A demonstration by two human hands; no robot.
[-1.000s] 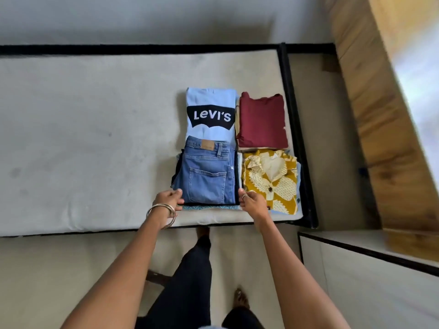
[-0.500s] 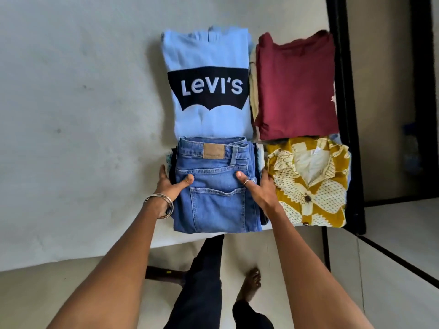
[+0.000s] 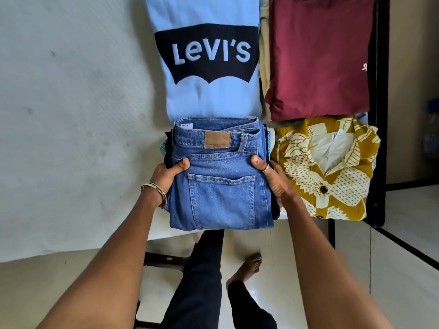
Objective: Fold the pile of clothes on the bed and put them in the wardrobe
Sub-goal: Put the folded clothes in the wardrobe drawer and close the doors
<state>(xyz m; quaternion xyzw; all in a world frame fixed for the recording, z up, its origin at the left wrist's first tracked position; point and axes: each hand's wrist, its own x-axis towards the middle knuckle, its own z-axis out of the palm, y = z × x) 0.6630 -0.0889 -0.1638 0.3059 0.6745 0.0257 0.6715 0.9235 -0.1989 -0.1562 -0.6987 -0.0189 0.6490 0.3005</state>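
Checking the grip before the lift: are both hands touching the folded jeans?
Touching. Head view shows the left hand and right hand gripping the folded jeans, thumbs on top.

Both hands — left [image 3: 166,174], right [image 3: 273,179] — grip.

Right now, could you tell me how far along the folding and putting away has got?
Folding looks done: the light blue Levi's top, maroon shirt and yellow patterned shirt lie folded on the bed. In hand: the left hand and right hand grip the jeans stack at both sides. Left: carrying every stack to the wardrobe, which is not in view.
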